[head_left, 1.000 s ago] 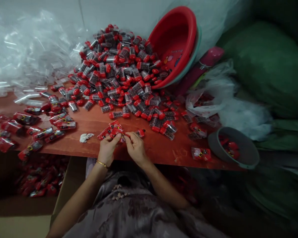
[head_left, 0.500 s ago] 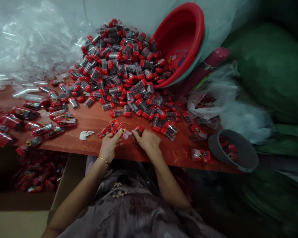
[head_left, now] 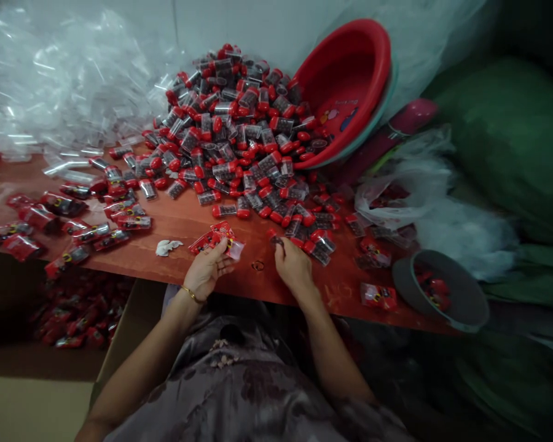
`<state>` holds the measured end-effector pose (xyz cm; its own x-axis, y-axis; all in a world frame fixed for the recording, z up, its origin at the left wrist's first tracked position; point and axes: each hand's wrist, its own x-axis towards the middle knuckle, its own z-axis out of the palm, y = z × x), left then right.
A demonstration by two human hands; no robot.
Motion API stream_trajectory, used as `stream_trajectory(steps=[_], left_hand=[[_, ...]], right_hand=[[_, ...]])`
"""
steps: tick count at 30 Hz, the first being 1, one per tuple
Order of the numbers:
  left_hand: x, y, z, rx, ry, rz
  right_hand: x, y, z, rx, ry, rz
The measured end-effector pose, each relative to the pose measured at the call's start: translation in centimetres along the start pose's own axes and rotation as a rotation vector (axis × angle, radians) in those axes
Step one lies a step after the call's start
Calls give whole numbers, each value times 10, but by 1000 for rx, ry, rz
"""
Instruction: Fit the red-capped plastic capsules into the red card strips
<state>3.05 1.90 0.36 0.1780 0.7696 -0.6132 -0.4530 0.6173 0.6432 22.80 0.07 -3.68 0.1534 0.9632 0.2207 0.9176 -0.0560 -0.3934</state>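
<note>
My left hand (head_left: pixel 207 270) is near the front edge of the reddish table (head_left: pixel 175 227), fingers closed on a small stack of red printed packets with a clear sleeve (head_left: pixel 216 239). My right hand (head_left: pixel 292 261) lies a little to the right, its fingertips closed on a small red-capped tube (head_left: pixel 275 238) at the edge of the heap. A big pile of clear tubes with red caps (head_left: pixel 239 135) covers the table beyond both hands.
A tipped red basin (head_left: pixel 350 80) leans at the back right. Clear plastic sleeves (head_left: pixel 50 86) are heaped at the back left. Filled red packets (head_left: pixel 74 227) lie at left. A grey bowl (head_left: pixel 442 288) sits at right, and a cardboard box with packets (head_left: pixel 78 313) stands below left.
My hands have parted. The right hand moved right and forward to the heap's edge and closed on a tube; the left hand stayed with the packets.
</note>
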Motion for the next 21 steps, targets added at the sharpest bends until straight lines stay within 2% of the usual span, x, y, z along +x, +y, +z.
stream_trajectory(steps=[3,5,8,11,15,21], left_hand=[[0,-1,0,25,-5,4],[0,-3,1,47,1,27],[-1,-5,3,101,3,76],[-2,-5,6,153,-22,109],[-2,-4,8,175,-54,171],[0,-15,10,132,-53,224]], right_hand=[[-13,1,-19,346,-33,-93],[-23,-6,-32,493,-92,-167],[-32,-19,-44,559,-149,-248],[-32,-26,-44,574,-173,-268],[-30,-26,-37,669,-208,-208],[-36,-29,-21,924,-311,60]])
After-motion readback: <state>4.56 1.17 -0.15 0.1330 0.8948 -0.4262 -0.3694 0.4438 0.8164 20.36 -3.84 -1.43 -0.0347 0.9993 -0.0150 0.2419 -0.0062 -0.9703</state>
